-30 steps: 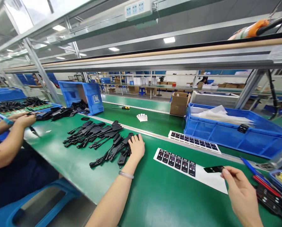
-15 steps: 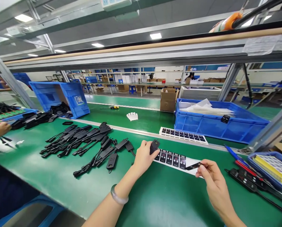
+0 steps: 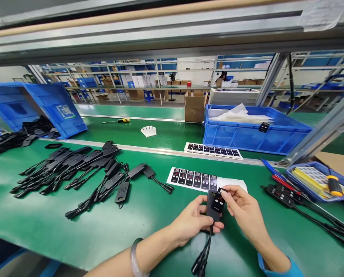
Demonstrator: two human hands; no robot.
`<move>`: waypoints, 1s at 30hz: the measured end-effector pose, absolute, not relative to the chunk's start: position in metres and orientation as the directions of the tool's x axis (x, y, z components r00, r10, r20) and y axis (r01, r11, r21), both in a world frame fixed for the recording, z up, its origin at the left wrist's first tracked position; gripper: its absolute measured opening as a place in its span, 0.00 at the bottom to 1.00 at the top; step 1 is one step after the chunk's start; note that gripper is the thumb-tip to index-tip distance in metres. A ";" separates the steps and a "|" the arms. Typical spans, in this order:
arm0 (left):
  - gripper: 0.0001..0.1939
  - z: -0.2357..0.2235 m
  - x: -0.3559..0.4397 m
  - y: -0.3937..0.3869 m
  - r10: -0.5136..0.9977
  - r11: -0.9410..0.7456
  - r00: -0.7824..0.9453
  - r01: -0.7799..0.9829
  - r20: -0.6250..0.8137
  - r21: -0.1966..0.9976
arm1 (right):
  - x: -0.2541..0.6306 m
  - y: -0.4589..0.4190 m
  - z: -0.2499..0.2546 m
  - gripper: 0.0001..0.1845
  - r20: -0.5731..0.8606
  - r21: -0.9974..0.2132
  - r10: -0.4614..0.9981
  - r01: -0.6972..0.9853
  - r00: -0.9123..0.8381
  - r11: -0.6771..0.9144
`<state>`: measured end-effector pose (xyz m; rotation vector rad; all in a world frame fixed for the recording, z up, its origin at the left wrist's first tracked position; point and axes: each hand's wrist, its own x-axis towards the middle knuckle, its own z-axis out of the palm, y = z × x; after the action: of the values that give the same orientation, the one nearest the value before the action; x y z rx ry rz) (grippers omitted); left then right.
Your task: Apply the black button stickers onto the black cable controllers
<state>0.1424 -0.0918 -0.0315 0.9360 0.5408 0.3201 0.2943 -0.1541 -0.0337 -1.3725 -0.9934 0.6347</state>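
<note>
My left hand (image 3: 193,221) grips a small black controller (image 3: 212,211) whose cable hangs down toward me. My right hand (image 3: 244,209) pinches a black sticker label (image 3: 218,199) and holds it on the controller's face. Just behind my hands lies a white sheet of the same labels (image 3: 193,179). A second label sheet (image 3: 213,150) lies farther back. To the left sits a spread pile of black cabled controllers (image 3: 82,171).
A blue bin with white bags (image 3: 252,132) stands at the back right; a tipped blue crate (image 3: 50,105) at the back left. A small blue tray (image 3: 319,181), pens (image 3: 271,169) and a finished cabled controller (image 3: 287,192) lie right. White glove (image 3: 148,131), screwdriver (image 3: 120,120), cardboard box (image 3: 195,106).
My left hand took a controller from the pile and brought it in front of me. My right hand carried the peeled label onto it. The view dropped and shifted right.
</note>
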 end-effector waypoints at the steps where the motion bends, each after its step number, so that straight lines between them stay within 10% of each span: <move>1: 0.24 -0.032 0.143 -0.093 0.471 0.562 0.832 -0.027 -0.293 0.827 | 0.294 -0.155 -0.033 0.16 0.200 -0.974 0.862 0.192 0.466 0.122; 30: 0.24 -0.039 0.145 -0.097 0.433 0.498 0.885 -0.079 -0.169 0.864 | 0.289 -0.158 -0.032 0.13 0.209 -0.961 0.852 0.262 0.480 0.088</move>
<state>0.1446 -0.0970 -0.0386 1.0080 0.3913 0.3192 0.2889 -0.1579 -0.0323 -1.4605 -1.0342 0.5833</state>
